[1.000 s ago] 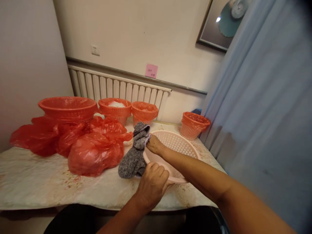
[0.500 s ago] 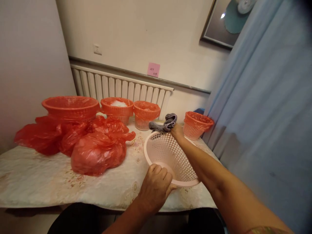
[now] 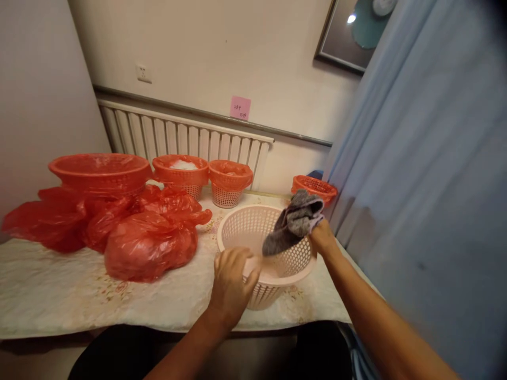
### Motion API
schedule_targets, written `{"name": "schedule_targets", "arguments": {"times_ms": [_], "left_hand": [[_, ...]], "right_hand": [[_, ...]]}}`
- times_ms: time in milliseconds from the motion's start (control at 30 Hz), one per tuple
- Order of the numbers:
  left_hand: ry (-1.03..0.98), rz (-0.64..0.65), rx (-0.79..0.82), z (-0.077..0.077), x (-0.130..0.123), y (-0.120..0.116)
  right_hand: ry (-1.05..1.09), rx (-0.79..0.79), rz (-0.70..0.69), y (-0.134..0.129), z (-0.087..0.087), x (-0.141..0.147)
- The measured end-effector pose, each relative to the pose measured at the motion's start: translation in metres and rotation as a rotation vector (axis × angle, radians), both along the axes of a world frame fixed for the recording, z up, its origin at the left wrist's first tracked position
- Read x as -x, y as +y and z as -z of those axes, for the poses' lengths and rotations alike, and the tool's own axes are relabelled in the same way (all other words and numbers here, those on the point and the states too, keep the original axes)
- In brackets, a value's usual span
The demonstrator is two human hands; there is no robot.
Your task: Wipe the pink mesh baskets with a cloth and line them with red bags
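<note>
A pale pink perforated plastic basket stands upright on the cloth-covered table in front of me. My left hand, slightly blurred, is at its near left rim, thumb apart from the fingers and no grip on the rim visible. Above the basket's right side, my right hand is closed on a grey sock with a lilac edge. Part of the sock hangs over the basket's opening. The fingers of that hand are partly hidden by the fabric.
Red plastic bags lie bunched on the left. Behind them stand a wide red-lined basket and two smaller lined baskets. Another lined basket is at the back right, beside the blue curtain.
The pink basket has gone from tilted towards me to more upright. My right hand has brought the sock from beyond the far rim to over the opening. My left hand's fingers have loosened.
</note>
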State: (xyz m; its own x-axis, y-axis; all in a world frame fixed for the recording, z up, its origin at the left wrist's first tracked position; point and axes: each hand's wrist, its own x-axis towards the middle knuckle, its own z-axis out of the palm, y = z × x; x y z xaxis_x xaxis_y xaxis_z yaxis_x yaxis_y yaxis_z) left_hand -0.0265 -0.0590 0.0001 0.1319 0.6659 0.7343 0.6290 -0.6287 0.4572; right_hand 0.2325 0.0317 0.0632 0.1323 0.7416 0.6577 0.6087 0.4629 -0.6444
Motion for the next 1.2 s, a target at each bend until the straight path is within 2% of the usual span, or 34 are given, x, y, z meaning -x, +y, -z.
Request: {"name": "schedule_targets", "arguments": {"times_ms": [100, 167, 233, 300, 367, 467, 567, 667, 733, 833, 1033, 1133, 1200], "left_hand": [[-0.205, -0.158, -0.001, -0.003, 0.000, 0.015], [-0.351, -0.210, 0.116, -0.003, 0.002, 0.025], [-0.489, -0.200, 0.329, -0.001, 0.005, 0.033], [-0.617, -0.133, 0.548, 0.000, 0.005, 0.038], [-0.721, -0.048, 0.655, 0.001, 0.004, 0.038], [-0.730, -0.046, 0.591, -0.002, -0.002, 0.031], [-0.577, -0.120, 0.389, -0.008, -0.007, 0.021], [-0.441, -0.109, 0.154, -0.008, -0.009, 0.017], [-0.363, -0.077, 0.060, 0.001, -0.007, 0.020], [-0.255, -0.057, 0.057, 0.028, -0.001, 0.029], [-0.134, -0.027, 0.290, 0.090, 0.005, 0.029], [-0.206, -0.009, 0.422, 0.112, 0.006, 0.024], [-0.269, -0.012, 0.482, 0.124, 0.007, 0.020]], "right_hand": [[-0.084, 0.063, -0.089, -0.034, 0.022, 0.007], [-0.130, 0.080, -0.145, -0.052, 0.030, 0.009], [-0.124, 0.069, -0.162, -0.065, 0.032, 0.010], [-0.106, 0.077, -0.162, -0.076, 0.032, 0.011], [-0.092, 0.110, -0.172, -0.086, 0.031, 0.012], [-0.023, 0.150, -0.195, -0.095, 0.033, 0.010], [0.086, 0.181, -0.209, -0.098, 0.038, 0.005], [0.185, 0.207, -0.204, -0.095, 0.045, 0.000], [0.222, 0.199, -0.207, -0.089, 0.053, -0.001], [0.249, 0.233, -0.175, -0.077, 0.072, -0.001], [0.157, 0.467, 0.055, -0.044, 0.130, 0.007], [0.122, 0.505, 0.141, -0.032, 0.158, 0.017], [0.023, 0.506, 0.169, -0.028, 0.178, 0.030]]}}
